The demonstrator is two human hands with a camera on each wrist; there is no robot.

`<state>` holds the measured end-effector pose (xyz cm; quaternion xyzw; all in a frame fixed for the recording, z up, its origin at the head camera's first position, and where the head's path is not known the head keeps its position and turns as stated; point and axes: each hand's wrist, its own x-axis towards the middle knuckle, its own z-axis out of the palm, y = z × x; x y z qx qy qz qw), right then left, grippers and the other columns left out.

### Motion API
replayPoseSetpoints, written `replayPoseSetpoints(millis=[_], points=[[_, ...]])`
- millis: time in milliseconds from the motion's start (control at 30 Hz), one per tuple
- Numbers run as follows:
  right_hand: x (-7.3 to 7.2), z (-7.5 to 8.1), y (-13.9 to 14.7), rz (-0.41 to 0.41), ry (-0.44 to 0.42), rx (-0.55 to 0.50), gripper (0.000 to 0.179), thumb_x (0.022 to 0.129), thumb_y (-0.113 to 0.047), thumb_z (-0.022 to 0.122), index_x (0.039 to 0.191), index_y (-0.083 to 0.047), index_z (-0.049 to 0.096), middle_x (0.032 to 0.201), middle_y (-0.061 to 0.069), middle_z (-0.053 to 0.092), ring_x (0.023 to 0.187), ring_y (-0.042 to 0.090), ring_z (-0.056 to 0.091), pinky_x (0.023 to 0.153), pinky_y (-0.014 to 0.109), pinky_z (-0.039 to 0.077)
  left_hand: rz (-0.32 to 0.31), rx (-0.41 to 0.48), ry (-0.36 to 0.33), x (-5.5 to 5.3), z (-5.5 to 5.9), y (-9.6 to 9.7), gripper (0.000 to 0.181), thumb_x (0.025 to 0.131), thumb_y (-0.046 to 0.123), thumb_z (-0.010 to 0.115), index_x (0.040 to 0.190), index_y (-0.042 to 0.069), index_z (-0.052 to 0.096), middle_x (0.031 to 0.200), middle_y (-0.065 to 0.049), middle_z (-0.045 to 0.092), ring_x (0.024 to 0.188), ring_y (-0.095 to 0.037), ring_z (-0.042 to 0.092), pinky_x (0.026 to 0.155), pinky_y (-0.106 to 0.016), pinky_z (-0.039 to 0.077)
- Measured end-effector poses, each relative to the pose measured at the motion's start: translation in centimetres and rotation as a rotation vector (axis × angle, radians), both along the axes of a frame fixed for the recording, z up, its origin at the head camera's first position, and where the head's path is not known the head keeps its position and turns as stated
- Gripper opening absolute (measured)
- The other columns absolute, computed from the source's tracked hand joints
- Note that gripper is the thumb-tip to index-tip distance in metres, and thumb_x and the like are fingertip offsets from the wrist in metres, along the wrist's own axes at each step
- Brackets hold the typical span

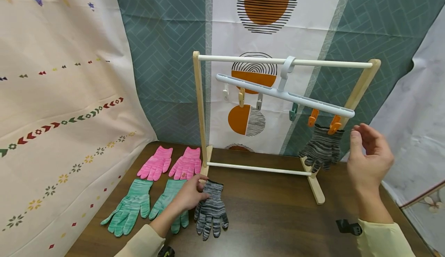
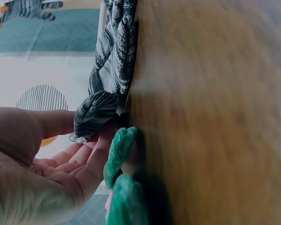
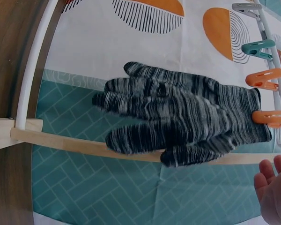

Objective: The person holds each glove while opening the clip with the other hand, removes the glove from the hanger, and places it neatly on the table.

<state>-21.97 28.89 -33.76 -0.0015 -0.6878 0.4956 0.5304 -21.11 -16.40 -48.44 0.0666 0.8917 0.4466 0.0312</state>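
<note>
On the table lies a grey-and-black striped knit glove, fingers toward me. My left hand pinches its side near the cuff; in the left wrist view the thumb and fingers have the striped knit between them. A matching striped glove hangs by its cuff from an orange clip at the right end of a white hanger. To the right of that glove my right hand is raised, holding nothing, its fingers loosely bent and apart from the clip.
The hanger hooks over a wood-and-white rack's top rod and tilts down to the right. More clips hang along it, such as a green clip. Left of the rack lie two pink gloves and two green gloves. Patterned cloth surrounds the table.
</note>
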Motion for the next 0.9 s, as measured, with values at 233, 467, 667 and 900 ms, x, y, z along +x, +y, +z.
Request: replayPoseSetpoints(millis=[233,467,667,900], points=[[-0.2,-0.3,0.7,0.058,-0.086,0.021,0.036,0.102,-0.011,0.072,0.137,-0.004,0.068,0.124,0.002,0.073,0.109,0.009,0.068,0.098,0.019,0.052,0.012,-0.008,0.022,0.0,0.1,-0.4,0.049,0.087,0.001,0.085,0.131,0.001,0.064,0.095,-0.006,0.068,0.090,-0.022,0.066,0.076,-0.045,0.056],[-0.3,-0.3,0.9,0.121,-0.167,0.070,0.043,0.102,-0.013,0.072,0.145,-0.009,0.063,0.134,0.005,0.069,0.112,0.004,0.067,0.099,0.016,0.050,0.034,0.015,0.058,0.1,0.2,-0.7,0.046,0.088,-0.001,0.082,0.130,-0.002,0.064,0.090,-0.004,0.068,0.084,-0.019,0.064,0.074,-0.042,0.054],[-0.4,0.1,0.9,0.210,-0.162,0.114,0.044,0.103,-0.010,0.070,0.146,-0.003,0.061,0.134,0.005,0.068,0.115,0.008,0.067,0.098,0.014,0.049,0.053,0.080,0.068,0.1,0.4,-0.7,0.044,0.089,-0.005,0.079,0.131,-0.006,0.064,0.090,-0.006,0.070,0.070,-0.016,0.064,0.061,-0.035,0.054],[-0.8,0.5,0.8,0.252,-0.167,0.132,0.044,0.102,-0.006,0.071,0.145,-0.001,0.063,0.129,0.003,0.071,0.111,0.005,0.067,0.096,0.013,0.050,0.054,0.135,0.073,0.2,1.3,-0.5,0.045,0.091,-0.005,0.076,0.133,-0.007,0.062,0.094,-0.010,0.067,0.068,-0.018,0.062,0.058,-0.036,0.054]])
